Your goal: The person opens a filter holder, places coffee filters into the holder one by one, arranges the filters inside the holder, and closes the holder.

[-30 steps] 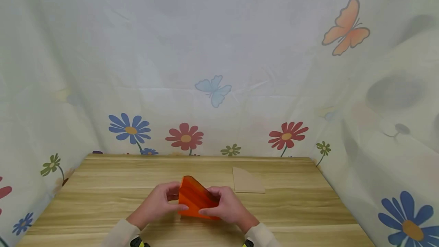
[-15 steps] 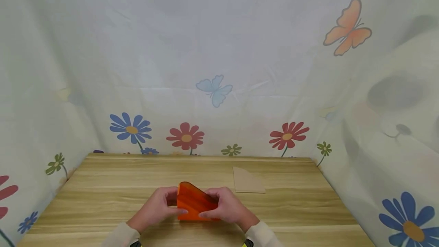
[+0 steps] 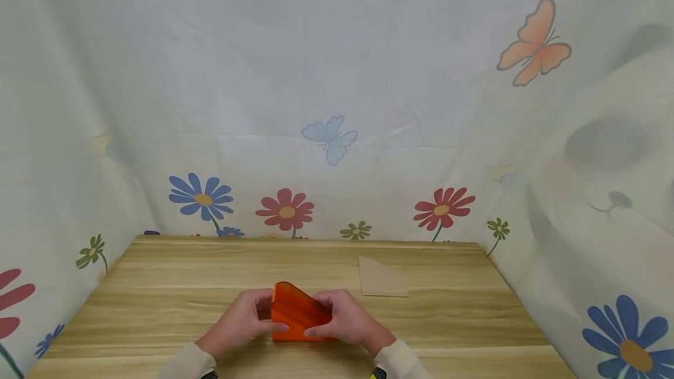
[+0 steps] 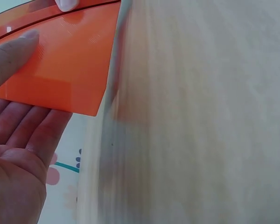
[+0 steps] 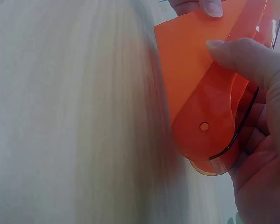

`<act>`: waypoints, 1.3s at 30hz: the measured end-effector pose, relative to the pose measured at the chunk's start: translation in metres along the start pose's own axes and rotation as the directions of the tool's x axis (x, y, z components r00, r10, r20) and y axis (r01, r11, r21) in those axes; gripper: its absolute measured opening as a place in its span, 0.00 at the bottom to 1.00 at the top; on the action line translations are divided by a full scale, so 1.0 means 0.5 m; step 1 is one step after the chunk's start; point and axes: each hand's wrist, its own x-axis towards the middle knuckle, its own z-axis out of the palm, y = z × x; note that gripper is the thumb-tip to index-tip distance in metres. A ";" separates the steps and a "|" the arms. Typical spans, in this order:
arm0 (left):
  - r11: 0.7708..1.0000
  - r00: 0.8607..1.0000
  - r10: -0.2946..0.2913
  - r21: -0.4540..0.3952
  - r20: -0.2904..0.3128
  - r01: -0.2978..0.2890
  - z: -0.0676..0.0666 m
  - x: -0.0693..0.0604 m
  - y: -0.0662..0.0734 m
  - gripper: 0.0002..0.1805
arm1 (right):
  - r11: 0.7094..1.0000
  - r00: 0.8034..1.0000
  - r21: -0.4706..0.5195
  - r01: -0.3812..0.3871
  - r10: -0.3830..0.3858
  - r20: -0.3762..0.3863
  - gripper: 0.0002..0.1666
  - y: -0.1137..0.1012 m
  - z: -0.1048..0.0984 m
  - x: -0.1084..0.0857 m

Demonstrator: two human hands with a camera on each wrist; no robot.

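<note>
One orange piece (image 3: pixel 296 319) is pinched by fingers of our left hand (image 3: pixel 243 320) and right hand (image 3: pixel 347 319). We see a tan wedge (image 3: pixel 381 279) beyond.

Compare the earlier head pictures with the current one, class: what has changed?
The orange plastic piece has come slightly lower in the head view, its bottom edge now more level. The left grip and right grip keep hold of it; the tan quarter-round board stayed put.
</note>
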 end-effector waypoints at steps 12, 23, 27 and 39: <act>1.000 1.000 -0.005 -0.002 -0.024 0.005 0.002 -0.008 -0.010 0.28 | 1.000 1.000 -0.016 0.002 -0.002 0.011 0.21 0.009 0.014 0.007; 1.000 0.999 0.000 0.007 -0.033 0.001 0.001 -0.008 -0.010 0.29 | 0.995 1.000 -0.096 -0.031 0.030 -0.010 0.28 -0.017 0.016 0.017; 1.000 1.000 -0.003 0.006 -0.024 0.003 0.001 -0.008 -0.008 0.30 | 0.995 0.998 -0.076 -0.059 0.057 -0.020 0.33 -0.043 0.016 0.025; 1.000 1.000 -0.018 0.019 -0.018 0.018 -0.005 -0.006 -0.009 0.30 | 0.999 0.997 -0.049 -0.012 0.008 -0.078 0.30 -0.134 0.002 0.045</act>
